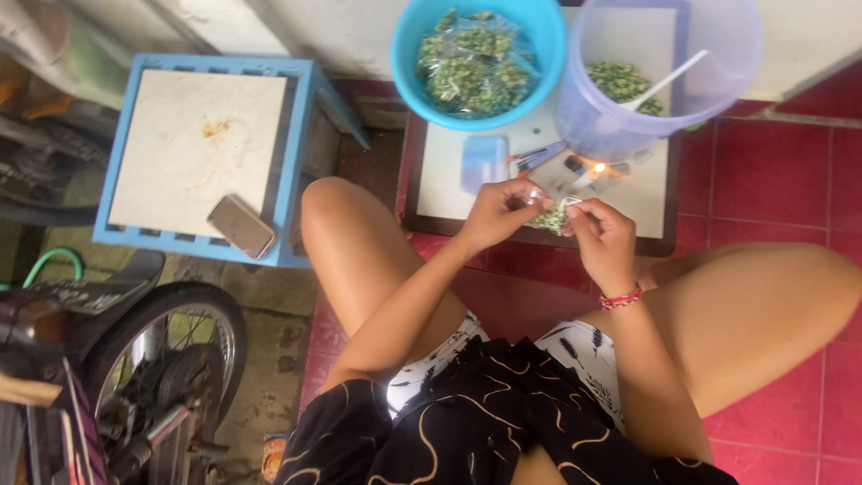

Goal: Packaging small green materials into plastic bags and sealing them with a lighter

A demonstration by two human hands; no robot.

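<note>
A person sits on a red tiled floor (781, 180), knees apart, facing a low white tabletop (449, 180). The left hand (503, 214) and right hand (600, 235) meet over its near edge, both pinched shut on a small clear plastic packet (552, 214) of green bits, held just in front of a small flame (596, 169) burning on the tabletop. Behind stand a blue bowl (479, 58), filled with sealed packets of the same green bits, and a clear bucket (660, 72) holding loose green bits and a white spoon (669, 79). A small blue lid (485, 162) lies between. To the left, a phone (241, 226) rests on a blue stool (202, 148), beside a motorbike wheel (166, 359). The flame sits very near the fingers; I judge a slip could scorch skin, or melt the packet open and spill it.
</note>
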